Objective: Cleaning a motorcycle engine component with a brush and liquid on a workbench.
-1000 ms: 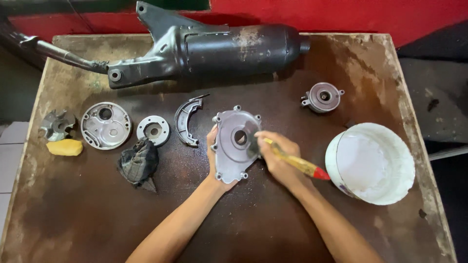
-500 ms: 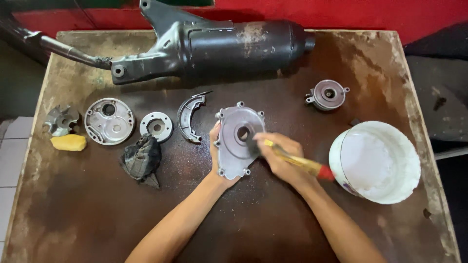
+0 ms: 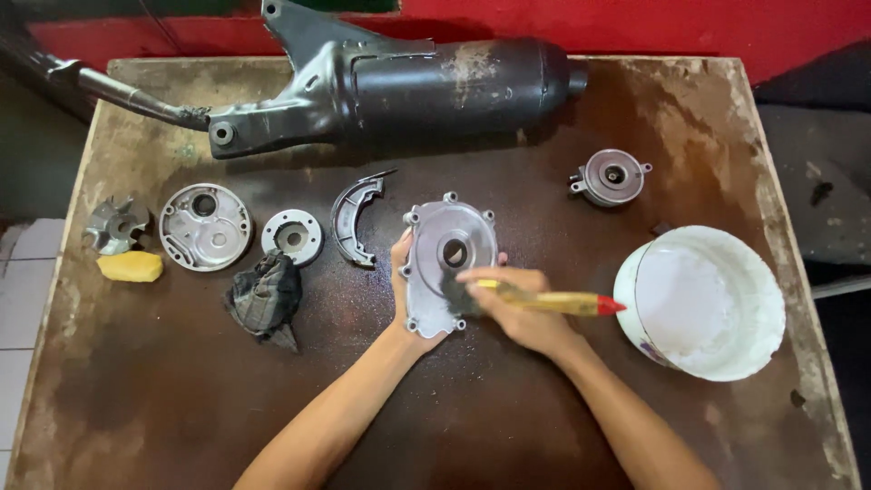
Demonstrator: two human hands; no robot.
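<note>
Now right hand brushes cover, left hand steadying.

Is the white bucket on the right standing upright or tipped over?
Upright. The white bucket sits on the table with its round mouth facing up at the camera, whitish inside. Whether that is liquid or the bare bottom, I cannot tell.

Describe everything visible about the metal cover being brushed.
The metal cover is a flat, grey, cast-looking plate with a round hole near its middle and small bolt lugs around its edge. It lies flat on the stained brown table. The left hand holds its left edge, while the right hand presses the dark bristles of a yellow-handled brush against its lower face.
</note>
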